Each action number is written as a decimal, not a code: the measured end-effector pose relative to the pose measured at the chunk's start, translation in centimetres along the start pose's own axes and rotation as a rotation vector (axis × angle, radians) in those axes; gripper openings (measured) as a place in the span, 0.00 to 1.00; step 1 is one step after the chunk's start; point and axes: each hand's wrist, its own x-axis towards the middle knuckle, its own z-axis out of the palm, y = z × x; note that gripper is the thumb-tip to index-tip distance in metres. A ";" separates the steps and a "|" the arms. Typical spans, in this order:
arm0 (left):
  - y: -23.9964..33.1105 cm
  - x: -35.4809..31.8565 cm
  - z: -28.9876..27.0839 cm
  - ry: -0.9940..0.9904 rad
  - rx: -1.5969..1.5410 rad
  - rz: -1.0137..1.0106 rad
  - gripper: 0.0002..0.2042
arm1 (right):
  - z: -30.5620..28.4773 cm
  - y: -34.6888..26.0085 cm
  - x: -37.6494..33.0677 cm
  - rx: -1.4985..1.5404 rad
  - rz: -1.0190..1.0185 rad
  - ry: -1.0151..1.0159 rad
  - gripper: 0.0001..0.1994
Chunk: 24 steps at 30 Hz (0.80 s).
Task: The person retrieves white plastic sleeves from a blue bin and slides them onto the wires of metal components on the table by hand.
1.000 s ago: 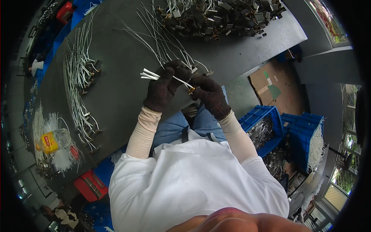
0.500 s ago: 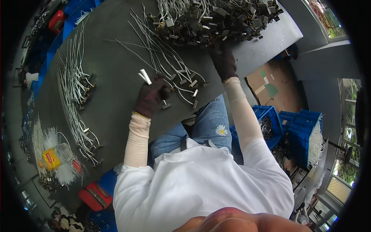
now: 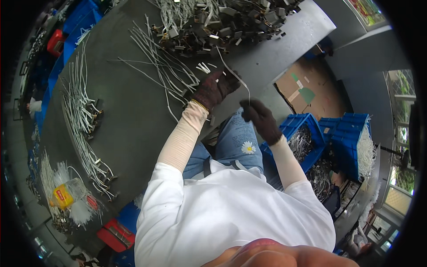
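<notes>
a thin white wire (image 3: 238,78) runs up and away from the gloved right hand (image 3: 259,116), which pinches its near end. the left hand (image 3: 212,89), just beside, grips a few white wire ends (image 3: 203,67) over the grey table (image 3: 133,129).

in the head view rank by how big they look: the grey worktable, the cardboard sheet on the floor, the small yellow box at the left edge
1. grey worktable, by far the largest
2. cardboard sheet
3. small yellow box, smallest

The fisheye shrinks things near the rim, so the box may look smaller than it is; the order still seems safe.
</notes>
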 end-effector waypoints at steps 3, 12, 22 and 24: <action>-1.1 1.7 3.2 0.246 0.090 0.147 0.18 | -3.2 3.6 -7.8 0.065 0.221 -0.093 0.13; 0.3 -0.2 4.4 0.184 0.172 0.086 0.23 | -11.6 16.5 -25.7 -0.099 0.435 -0.003 0.10; 3.3 -3.6 5.2 0.196 0.387 0.197 0.29 | -14.4 16.7 -25.2 -0.032 0.409 -0.043 0.10; 3.9 -4.1 4.8 0.134 0.360 0.151 0.30 | -15.0 18.0 -25.3 -0.016 0.406 -0.034 0.10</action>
